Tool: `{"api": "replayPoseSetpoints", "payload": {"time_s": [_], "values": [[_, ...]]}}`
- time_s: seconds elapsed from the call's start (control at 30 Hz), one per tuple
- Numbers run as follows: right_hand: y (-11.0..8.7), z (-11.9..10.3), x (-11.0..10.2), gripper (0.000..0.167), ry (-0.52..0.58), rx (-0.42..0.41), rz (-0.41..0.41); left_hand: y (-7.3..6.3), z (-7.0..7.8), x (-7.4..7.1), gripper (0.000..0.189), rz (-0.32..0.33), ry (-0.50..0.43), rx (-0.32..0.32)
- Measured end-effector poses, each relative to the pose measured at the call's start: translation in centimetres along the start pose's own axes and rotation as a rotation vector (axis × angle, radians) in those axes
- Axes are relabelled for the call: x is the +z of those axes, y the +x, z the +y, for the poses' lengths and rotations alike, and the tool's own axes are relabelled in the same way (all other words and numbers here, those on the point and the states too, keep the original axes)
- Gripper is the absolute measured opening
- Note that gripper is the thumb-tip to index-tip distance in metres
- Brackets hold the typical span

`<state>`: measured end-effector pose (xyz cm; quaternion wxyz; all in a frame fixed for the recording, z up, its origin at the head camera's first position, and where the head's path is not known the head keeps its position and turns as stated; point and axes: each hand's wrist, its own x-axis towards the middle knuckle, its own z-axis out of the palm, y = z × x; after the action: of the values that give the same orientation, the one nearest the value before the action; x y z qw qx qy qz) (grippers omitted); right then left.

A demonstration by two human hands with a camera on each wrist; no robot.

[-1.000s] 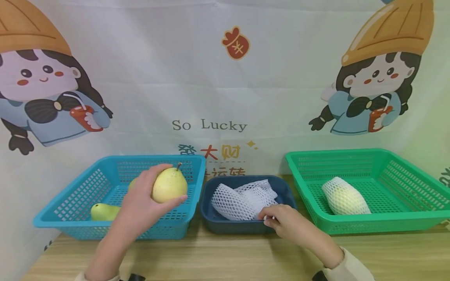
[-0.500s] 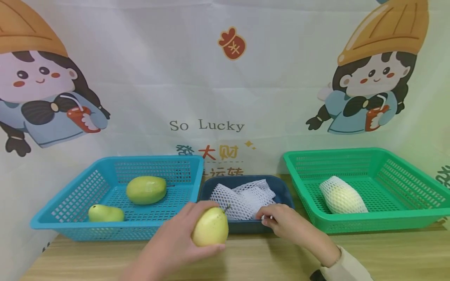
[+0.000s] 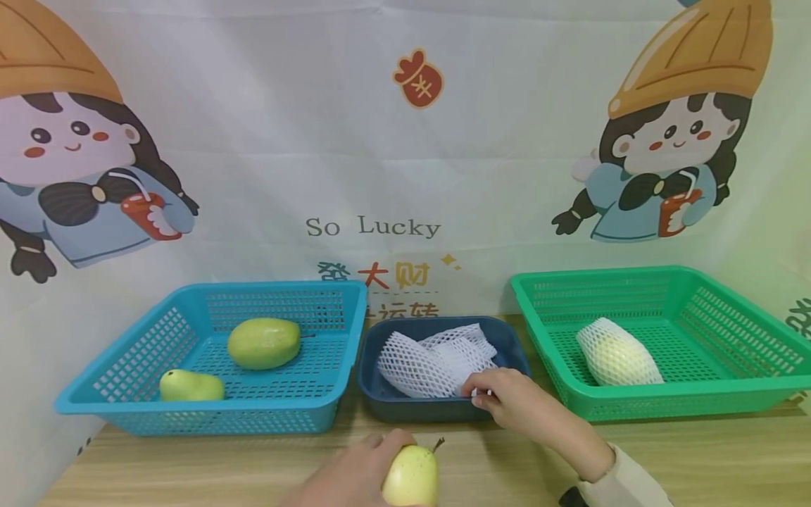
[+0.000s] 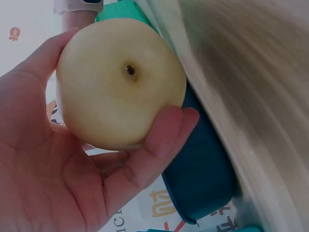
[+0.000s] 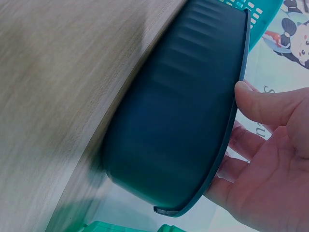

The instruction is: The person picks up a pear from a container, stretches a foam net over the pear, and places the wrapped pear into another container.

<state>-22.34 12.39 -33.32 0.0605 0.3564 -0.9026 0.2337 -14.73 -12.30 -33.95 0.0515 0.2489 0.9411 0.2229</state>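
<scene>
Low at the front, my left hand (image 3: 355, 473) holds a round yellow pear (image 3: 412, 477), its stem pointing up to the right. The left wrist view shows thumb and fingers curled round the pear (image 4: 120, 87), its dimpled end toward the camera. My right hand (image 3: 516, 400) is at the front rim of the dark blue bin (image 3: 386, 408), pinching the near edge of the white foam nets (image 3: 431, 362); a white bit shows between thumb and index finger. In the right wrist view, the thumb lies by the bin's rim, and the other fingertips are partly hidden behind it.
At left, a blue basket (image 3: 215, 405) holds a green papaya-shaped fruit (image 3: 263, 343) and a green pear-shaped fruit (image 3: 191, 386). A green basket (image 3: 697, 389) at right holds a net-wrapped pale fruit (image 3: 616, 355). A printed cloth (image 3: 507, 176) hangs behind the wooden table (image 3: 209, 465).
My left hand has carried the pear from above the blue basket, rightward and down to the near side of the dark blue bin. The right hand has stayed at the bin's rim.
</scene>
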Motion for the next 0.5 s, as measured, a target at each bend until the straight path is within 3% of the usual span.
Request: {"api": "replayPoseSetpoints", "payload": {"time_s": [0.43,0.5], "values": [[-0.08,-0.12,-0.04,0.012,0.004,0.021,-0.001,0.22,-0.55,1.09,0.055,-0.039,0.056,-0.001],[-0.09,-0.11,-0.03,0.012,0.006,0.02,-0.004,0.18,-0.59,1.09,0.056,-0.064,0.047,-0.027]]}}
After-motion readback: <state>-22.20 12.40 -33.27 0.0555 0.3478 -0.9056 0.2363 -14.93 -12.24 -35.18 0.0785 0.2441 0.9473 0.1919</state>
